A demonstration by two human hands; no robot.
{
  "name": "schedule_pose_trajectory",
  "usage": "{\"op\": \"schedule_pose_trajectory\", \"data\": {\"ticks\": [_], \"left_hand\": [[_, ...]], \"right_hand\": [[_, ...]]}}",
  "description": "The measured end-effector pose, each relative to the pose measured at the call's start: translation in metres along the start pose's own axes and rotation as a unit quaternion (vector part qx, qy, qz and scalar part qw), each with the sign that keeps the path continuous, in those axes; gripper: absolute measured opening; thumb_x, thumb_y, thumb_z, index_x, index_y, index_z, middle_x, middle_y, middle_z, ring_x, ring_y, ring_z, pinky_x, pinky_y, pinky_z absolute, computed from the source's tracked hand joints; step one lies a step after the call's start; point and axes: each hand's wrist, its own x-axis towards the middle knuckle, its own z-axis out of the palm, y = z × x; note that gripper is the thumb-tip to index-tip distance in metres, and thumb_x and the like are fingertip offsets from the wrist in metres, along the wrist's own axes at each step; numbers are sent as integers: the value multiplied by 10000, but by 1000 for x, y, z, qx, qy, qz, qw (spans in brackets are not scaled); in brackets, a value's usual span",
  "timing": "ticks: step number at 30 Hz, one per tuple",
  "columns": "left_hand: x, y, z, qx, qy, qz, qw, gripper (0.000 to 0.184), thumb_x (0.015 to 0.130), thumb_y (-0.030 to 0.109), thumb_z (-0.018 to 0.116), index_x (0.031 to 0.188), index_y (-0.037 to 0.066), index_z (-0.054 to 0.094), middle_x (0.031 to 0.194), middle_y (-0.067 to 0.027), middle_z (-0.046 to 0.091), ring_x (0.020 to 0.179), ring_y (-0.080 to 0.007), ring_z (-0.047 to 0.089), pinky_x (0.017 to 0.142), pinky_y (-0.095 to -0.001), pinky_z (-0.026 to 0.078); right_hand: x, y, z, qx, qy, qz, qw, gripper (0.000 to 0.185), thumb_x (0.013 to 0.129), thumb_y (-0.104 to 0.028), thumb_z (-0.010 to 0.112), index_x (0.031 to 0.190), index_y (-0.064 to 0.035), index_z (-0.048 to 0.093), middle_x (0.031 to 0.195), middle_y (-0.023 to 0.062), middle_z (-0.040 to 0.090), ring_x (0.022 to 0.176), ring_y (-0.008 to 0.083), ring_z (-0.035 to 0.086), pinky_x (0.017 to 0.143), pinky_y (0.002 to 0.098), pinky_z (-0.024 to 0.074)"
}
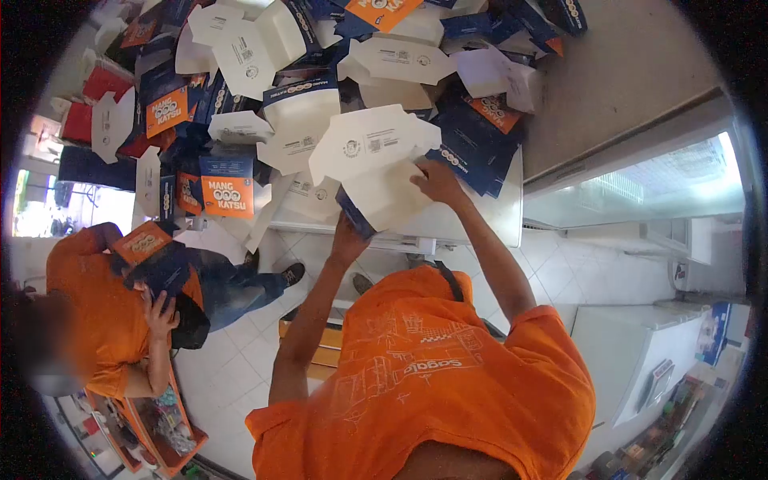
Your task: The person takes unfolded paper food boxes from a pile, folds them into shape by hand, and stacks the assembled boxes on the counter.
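A partly folded food carton [376,164], white with small dark print and a navy end, is between my hands at the table's front edge. My left hand [349,242] grips it at the navy end. At the carton's right edge, my right hand [438,182] has its fingers bent against the cardboard, pinching it. Beyond it, more cartons lie heaped, some white side up. Flat navy cartons [478,148] are stacked just right of my right hand. To the left, a carton with an orange panel [228,196] reads "Mang Katsu".
The heap of cartons [244,52] spreads over the table's back and left. A co-worker [104,320] in orange sits at the left, holding navy and orange cartons [156,256]. A glass-topped freezer [640,172] stands right. An orange crate [172,448] is on the floor.
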Motion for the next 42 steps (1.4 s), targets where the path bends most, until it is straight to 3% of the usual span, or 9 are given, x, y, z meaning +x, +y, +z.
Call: {"op": "schedule_pose_trajectory", "data": {"ticks": [5, 8, 17, 20, 26, 28, 30, 37, 42], "left_hand": [[-1, 1, 16, -4, 67, 5, 998, 260, 813, 292, 767, 984, 97, 743, 1133, -76, 667, 1178, -297, 549, 1052, -512, 404], [3, 6, 7, -37, 57, -9, 998, 241, 803, 309, 778, 922, 101, 750, 1032, -47, 680, 1120, -276, 557, 1040, -492, 397], [11, -11, -13, -113, 52, 32, 992, 261, 815, 389, 779, 835, 130, 764, 946, -27, 704, 1073, -255, 574, 1004, -460, 397], [16, -16, -18, -80, 27, 30, 996, 289, 794, 445, 787, 817, 157, 768, 927, -15, 711, 1068, -255, 583, 999, -481, 391], [21, -21, -16, -19, -11, -37, 999, 293, 733, 470, 814, 784, 187, 759, 884, 7, 708, 1066, -246, 590, 997, -511, 379], [28, -13, -28, -15, -31, -53, 998, 273, 728, 451, 816, 776, 189, 753, 878, 8, 704, 1066, -243, 589, 994, -510, 380], [28, -5, -30, -13, -54, -63, 996, 255, 724, 431, 818, 767, 191, 747, 872, 9, 699, 1066, -240, 587, 990, -510, 380], [9, -6, -33, -37, 38, -46, 998, 388, 735, 444, 814, 998, 165, 759, 1183, -79, 640, 1124, -279, 567, 921, -491, 440], [10, -8, -41, -41, 7, -106, 993, 556, 726, 435, 828, 1198, 174, 694, 1248, -90, 630, 1181, -320, 564, 920, -474, 489]], "right_hand": [[24, 54, 17, -170, 44, -68, 982, 226, 842, -152, 624, 1010, -13, 682, 861, 209, 679, 897, 373, 688, 804, 495, 545], [24, 33, 18, -206, 122, 15, 971, 320, 832, -116, 587, 1133, -20, 636, 963, 225, 680, 946, 404, 677, 833, 501, 555], [18, 54, 26, -186, 176, -19, 966, 393, 805, -116, 573, 1184, -9, 581, 1018, 264, 663, 934, 446, 663, 826, 525, 553], [21, 37, 15, -188, 65, 81, 977, 434, 798, -117, 596, 1214, 0, 573, 1094, 278, 641, 1044, 449, 631, 918, 546, 503], [-23, -58, 20, -306, 280, -55, 908, 622, 822, -313, 706, 1329, -8, 515, 1307, 254, 535, 1222, 352, 546, 905, 545, 511], [-47, -68, 40, -78, 131, -174, 973, 596, 857, -380, 728, 1270, 15, 558, 1186, 265, 609, 1095, 399, 591, 954, 506, 449], [-67, -109, 33, -97, -138, -54, 984, 532, 873, -318, 710, 1256, 20, 562, 1061, 234, 664, 974, 399, 633, 908, 498, 474], [-73, -71, 55, -106, -48, -171, 978, 322, 907, -258, 649, 1172, -81, 606, 882, 189, 704, 835, 399, 673, 766, 491, 526], [-46, -103, 63, -190, -59, -16, 980, 321, 933, -333, 606, 1121, -73, 605, 782, 160, 703, 732, 370, 710, 655, 505, 558]]}}
